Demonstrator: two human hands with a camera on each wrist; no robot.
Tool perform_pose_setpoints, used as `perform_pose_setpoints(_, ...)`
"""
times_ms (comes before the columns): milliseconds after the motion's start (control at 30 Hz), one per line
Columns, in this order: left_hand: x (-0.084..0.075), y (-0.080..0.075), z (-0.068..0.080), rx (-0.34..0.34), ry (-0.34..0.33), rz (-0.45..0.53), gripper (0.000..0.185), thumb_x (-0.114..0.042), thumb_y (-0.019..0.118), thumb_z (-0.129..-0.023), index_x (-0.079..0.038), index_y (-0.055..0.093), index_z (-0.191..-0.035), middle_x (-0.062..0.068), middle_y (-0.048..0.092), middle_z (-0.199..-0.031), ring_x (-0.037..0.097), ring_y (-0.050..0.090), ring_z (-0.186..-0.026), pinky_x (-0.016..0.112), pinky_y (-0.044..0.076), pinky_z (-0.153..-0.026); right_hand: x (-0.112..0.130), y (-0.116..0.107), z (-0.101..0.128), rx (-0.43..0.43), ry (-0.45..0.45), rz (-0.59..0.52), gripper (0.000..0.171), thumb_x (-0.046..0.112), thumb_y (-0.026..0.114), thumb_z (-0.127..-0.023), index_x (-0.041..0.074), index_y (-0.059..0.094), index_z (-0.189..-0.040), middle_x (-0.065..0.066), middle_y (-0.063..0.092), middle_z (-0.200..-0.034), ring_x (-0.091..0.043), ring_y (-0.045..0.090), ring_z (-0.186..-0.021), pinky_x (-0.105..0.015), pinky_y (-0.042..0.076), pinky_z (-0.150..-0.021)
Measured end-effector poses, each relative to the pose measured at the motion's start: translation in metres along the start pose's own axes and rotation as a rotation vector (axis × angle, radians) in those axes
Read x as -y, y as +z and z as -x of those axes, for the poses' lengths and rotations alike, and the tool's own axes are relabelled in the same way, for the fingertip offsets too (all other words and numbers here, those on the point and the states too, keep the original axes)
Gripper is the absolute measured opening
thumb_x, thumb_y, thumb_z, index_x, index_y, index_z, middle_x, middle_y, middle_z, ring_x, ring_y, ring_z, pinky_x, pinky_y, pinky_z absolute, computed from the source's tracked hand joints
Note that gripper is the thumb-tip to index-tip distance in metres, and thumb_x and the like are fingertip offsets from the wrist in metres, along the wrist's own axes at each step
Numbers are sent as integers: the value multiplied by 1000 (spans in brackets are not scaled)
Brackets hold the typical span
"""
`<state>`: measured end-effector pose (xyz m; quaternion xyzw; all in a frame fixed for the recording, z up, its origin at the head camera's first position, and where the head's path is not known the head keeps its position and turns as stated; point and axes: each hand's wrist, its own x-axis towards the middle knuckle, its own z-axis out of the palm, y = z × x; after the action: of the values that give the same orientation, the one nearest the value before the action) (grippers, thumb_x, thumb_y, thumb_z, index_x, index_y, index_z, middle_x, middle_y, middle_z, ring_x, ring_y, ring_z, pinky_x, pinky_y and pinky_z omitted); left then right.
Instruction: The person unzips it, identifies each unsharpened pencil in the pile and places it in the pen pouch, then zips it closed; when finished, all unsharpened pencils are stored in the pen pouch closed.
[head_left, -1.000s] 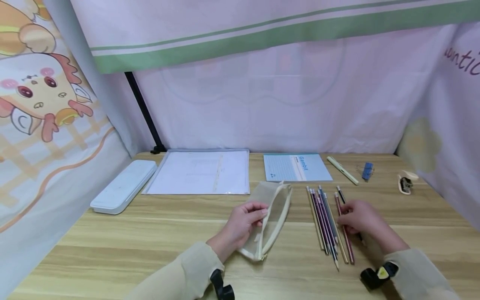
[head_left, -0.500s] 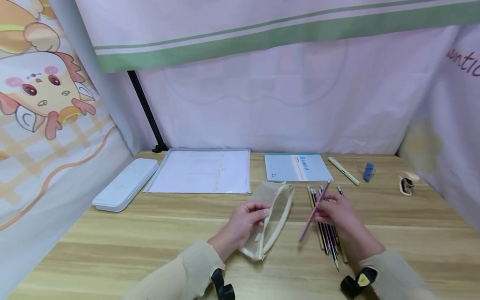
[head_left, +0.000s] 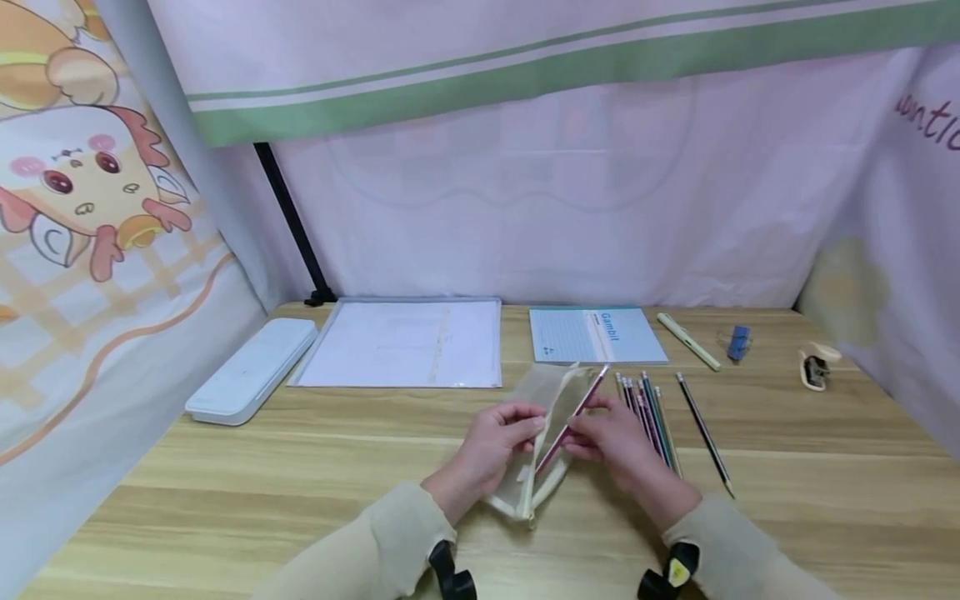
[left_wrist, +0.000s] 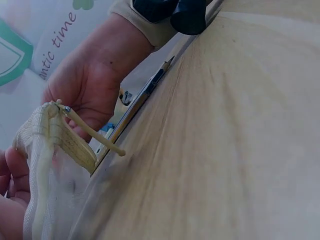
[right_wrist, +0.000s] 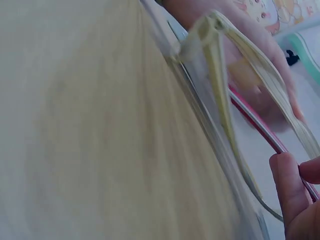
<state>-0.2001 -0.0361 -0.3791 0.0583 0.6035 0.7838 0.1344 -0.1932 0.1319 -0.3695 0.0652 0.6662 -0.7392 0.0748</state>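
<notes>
My left hand (head_left: 491,446) pinches one edge of a cream mesh zip pouch (head_left: 517,500), whose mouth gapes toward the right. Between the fingertips of my right hand (head_left: 618,437) is a dark red pencil (head_left: 592,392), slanted with its lower end inside the pouch opening. The right wrist view shows the same pencil (right_wrist: 257,121) passing behind the pouch's zip edge (right_wrist: 217,80). Right beside that hand lies a bundle of several pencils (head_left: 652,417), partly hidden by it. A single black pencil (head_left: 705,433) lies apart, farther right.
Along the back are a white case (head_left: 251,371), a clear folder of papers (head_left: 405,342), a blue notebook (head_left: 597,335), a pale green pen (head_left: 687,341), a small blue object (head_left: 738,342) and a small white-and-black object (head_left: 813,368). Curtains (head_left: 525,208) enclose the wooden table (head_left: 300,467).
My right hand has picked up the dark red pencil from beside the bundle and carried it left into the pouch mouth. My left hand has stayed nearly still on the pouch.
</notes>
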Motion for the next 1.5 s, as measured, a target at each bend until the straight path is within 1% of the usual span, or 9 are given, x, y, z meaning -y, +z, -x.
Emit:
perform_pose_setpoints(233,-1,7,0,-4,2,16,23,1,62,-83,12,61,-104,1,57,-79,6,50,-62,15,44,-56,-12,19,0,61,39,11,38,0,55,-87,-9,34,-118,-9,66,-75,-13,65,-63,-24,55,-62)
perform_pose_setpoints(467,0,6,0,-22,4,18,21,0,62,-84,10,62,-102,0,57,-79,6,49,-61,15,44,-55,-9,10,1,59,62,58,53,3,54,-89,-14,29,-131,-15,63,-87,-13,64,-70,-23,55,-67)
perform_pose_setpoints(667,-2,2,0,-41,4,10,20,0,63,-83,10,62,-101,1,57,-81,6,49,-63,15,44,-56,5,-19,8,64,38,106,52,-1,51,-89,-12,29,-134,-17,64,-87,-14,65,-73,-25,55,-70)
perform_pose_setpoints(933,-3,-2,1,-33,3,8,20,1,63,-82,9,62,-101,1,57,-80,6,49,-63,14,44,-55,16,-82,12,110,-22,204,49,1,48,-92,-16,25,-131,-6,64,-85,-9,64,-73,-21,54,-70)
perform_pose_setpoints(1000,-3,-3,2,-35,3,7,20,1,63,-82,9,62,-101,1,56,-80,6,49,-62,14,44,-55,18,-95,13,98,-32,263,48,2,50,-91,-17,27,-130,-6,64,-85,-9,64,-73,-22,55,-69)
perform_pose_setpoints(1100,-4,-4,2,-39,4,10,20,1,63,-83,9,63,-100,1,56,-80,6,49,-62,14,44,-55,19,-110,16,62,-39,408,48,6,51,-91,-16,31,-128,-6,62,-86,-9,62,-73,-23,55,-67)
perform_pose_setpoints(1200,-4,-4,2,-38,4,13,19,0,63,-83,8,63,-100,1,56,-81,6,49,-62,15,44,-56,18,-121,17,28,-39,523,44,8,53,-90,-15,36,-123,-9,60,-85,-12,61,-72,-27,55,-66)
perform_pose_setpoints(1400,-5,-6,3,-34,5,18,19,0,62,-83,8,63,-100,1,57,-80,7,48,-61,15,44,-56,12,-128,13,8,-26,582,36,4,56,-87,-15,41,-114,-10,59,-83,-15,59,-69,-29,55,-63)
perform_pose_setpoints(1500,-5,-6,3,-35,4,17,18,0,63,-83,7,64,-100,1,57,-81,7,49,-62,15,44,-56,10,-128,10,-11,5,646,37,4,60,-85,-13,44,-113,-11,55,-83,-15,59,-68,-29,55,-61)
